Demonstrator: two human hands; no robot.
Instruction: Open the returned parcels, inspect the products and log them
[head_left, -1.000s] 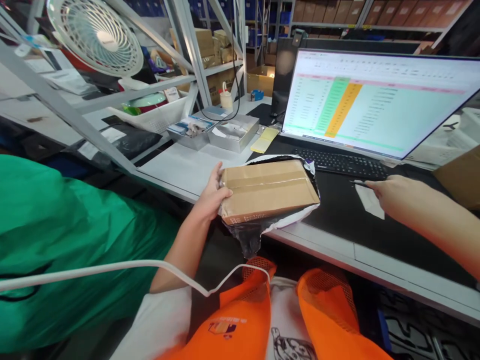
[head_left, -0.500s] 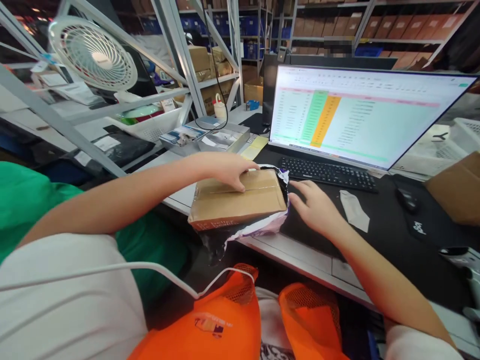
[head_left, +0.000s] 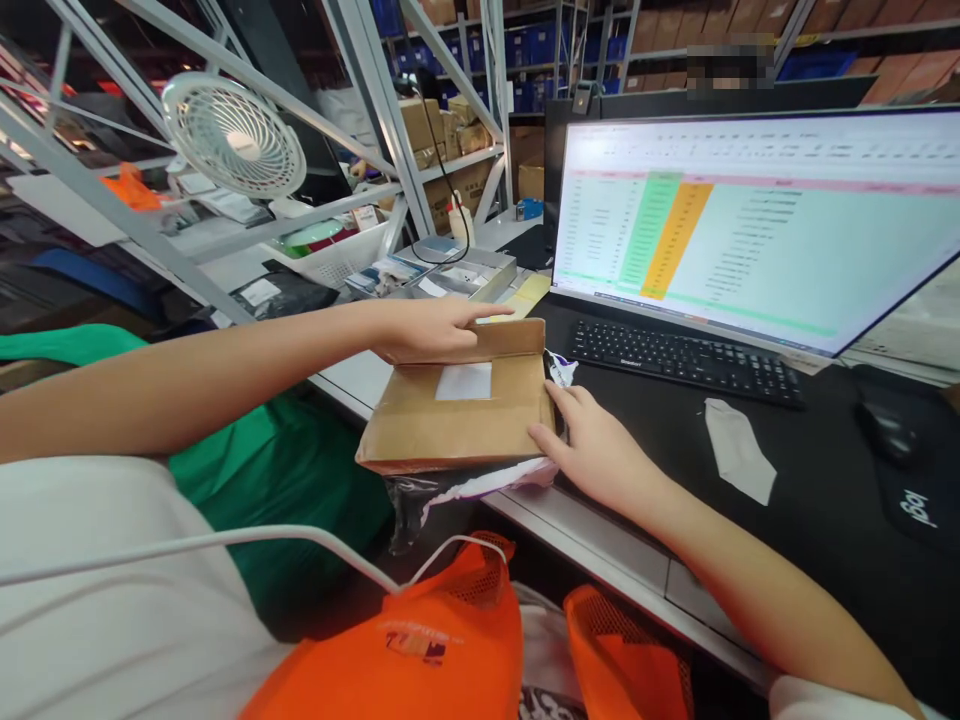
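A brown cardboard box point(head_left: 450, 430) lies at the desk's front edge on a torn plastic mailer point(head_left: 487, 485), which shows beneath it and at its right. One flap point(head_left: 517, 342) stands raised along the far side, and a white rectangle of paper point(head_left: 463, 381) shows in front of it. My left hand point(head_left: 427, 328) has this flap between thumb and fingers, the index finger reaching over the top edge. At the box's right end, my right hand point(head_left: 600, 440) grips the edge, with thumb and fingertips on the cardboard.
Behind the box are a black keyboard point(head_left: 682, 365) and a monitor point(head_left: 750, 220) showing a spreadsheet. A torn white piece point(head_left: 739, 450) and a mouse point(head_left: 889, 432) lie to the right. A grey tray point(head_left: 472, 275) and a fan point(head_left: 236, 135) are at the left, beside metal framing.
The box's flap has swung up in my left hand, uncovering the white paper. My right hand has moved left from beside the box onto its right edge. The camera view has shifted.
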